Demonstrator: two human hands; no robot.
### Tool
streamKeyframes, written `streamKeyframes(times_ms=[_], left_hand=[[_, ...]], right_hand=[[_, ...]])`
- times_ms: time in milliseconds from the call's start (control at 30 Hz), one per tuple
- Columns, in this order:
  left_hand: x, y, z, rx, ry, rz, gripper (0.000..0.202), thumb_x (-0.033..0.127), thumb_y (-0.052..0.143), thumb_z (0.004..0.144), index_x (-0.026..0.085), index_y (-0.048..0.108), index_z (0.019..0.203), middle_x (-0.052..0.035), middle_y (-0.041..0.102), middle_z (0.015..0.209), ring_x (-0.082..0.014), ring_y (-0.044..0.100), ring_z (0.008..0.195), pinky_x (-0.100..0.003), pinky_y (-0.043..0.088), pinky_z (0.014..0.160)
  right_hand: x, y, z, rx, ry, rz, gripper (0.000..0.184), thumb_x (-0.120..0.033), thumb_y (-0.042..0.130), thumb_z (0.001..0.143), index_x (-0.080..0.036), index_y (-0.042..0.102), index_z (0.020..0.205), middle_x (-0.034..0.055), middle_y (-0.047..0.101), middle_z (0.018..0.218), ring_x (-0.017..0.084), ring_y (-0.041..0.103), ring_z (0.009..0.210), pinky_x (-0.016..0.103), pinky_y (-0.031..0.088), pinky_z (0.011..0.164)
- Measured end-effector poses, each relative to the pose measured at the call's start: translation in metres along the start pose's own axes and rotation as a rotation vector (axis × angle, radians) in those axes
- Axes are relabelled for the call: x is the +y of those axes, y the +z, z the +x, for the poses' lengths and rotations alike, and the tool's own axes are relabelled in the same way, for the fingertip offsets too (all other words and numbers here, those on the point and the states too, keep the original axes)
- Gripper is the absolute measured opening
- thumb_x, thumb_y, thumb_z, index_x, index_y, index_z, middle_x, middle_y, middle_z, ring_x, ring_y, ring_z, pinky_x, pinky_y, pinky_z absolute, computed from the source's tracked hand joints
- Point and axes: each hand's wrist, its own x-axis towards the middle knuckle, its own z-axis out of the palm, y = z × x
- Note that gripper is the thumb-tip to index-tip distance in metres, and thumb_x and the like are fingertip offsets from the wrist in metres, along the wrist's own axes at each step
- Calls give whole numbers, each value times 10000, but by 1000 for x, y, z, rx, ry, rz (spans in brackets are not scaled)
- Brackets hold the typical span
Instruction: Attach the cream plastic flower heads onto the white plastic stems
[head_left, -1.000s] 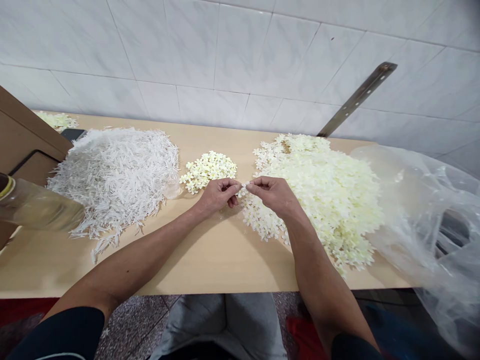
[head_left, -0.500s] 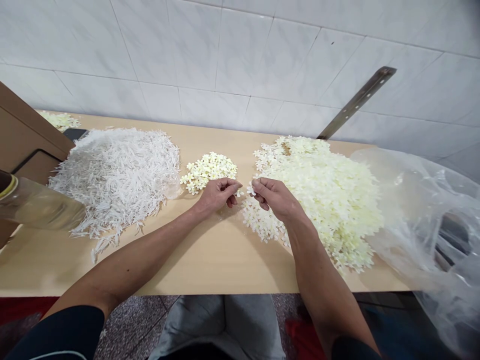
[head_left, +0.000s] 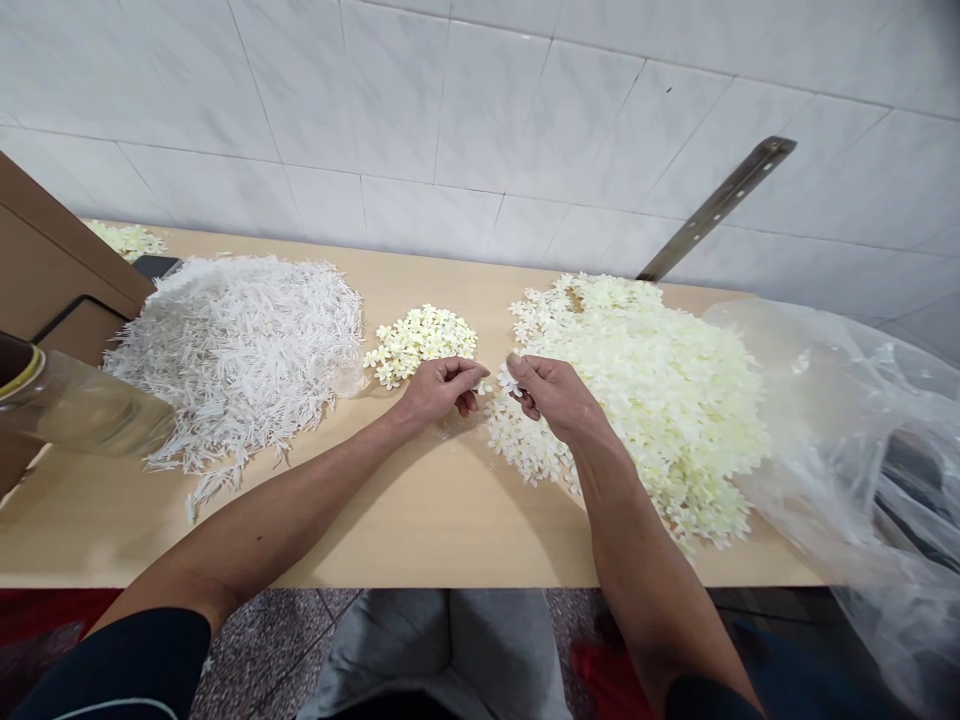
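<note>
flower (head_left: pixel 508 381) is being pinched by the right hand (head_left: pixel 553 396) near the curled left hand (head_left: pixel 437 390), its contents unclear, likely needing careful fingertip alignment next.

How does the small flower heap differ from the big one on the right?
The small heap is a compact, thin patch; the big heap is wider and piled higher. The small heap's flowers show yellow centres, the big heap looks paler cream. The small heap lies beyond the left hand; the big heap runs from the right hand, which pinches one flower, to the plastic bag. Both rest on the wooden table.
</note>
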Motion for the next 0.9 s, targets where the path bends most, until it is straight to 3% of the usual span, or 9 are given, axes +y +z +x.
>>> streamKeyframes(times_ms=[300, 567, 733, 900], left_hand=[[3, 0, -2, -155, -57, -113, 439, 545, 765, 797, 115, 702, 855, -55, 671, 672, -131, 651, 587, -236, 522, 567], [-2, -3, 3, -90, -64, -178, 399, 488, 833, 741, 132, 675, 833, -35, 661, 650, -118, 627, 565, -229, 502, 561], [-3, -4, 3, -31, -77, -171, 378, 469, 830, 748, 134, 674, 828, -39, 663, 637, -123, 625, 554, -232, 490, 551], [-3, -5, 4, 15, -91, -188, 382, 470, 834, 740, 136, 687, 854, -38, 669, 646, -122, 625, 568, -238, 496, 572]], right_hand=[[6, 6, 5, -18, -34, -253, 604, -744, 624, 821, -206, 461, 602, -51, 384, 485, 91, 321, 456, 259, 242, 444], [4, 6, 6, -38, 8, -192, 575, -715, 669, 800, -204, 492, 604, -50, 409, 495, 87, 341, 439, 256, 267, 427], [-3, -4, 0, -116, -5, -88, 440, -615, 755, 773, -192, 640, 730, -31, 492, 555, 106, 415, 491, 259, 338, 457], [-9, -18, -6, -114, -28, -106, 361, -535, 748, 809, -179, 694, 777, -22, 498, 585, 106, 417, 521, 258, 342, 479]])
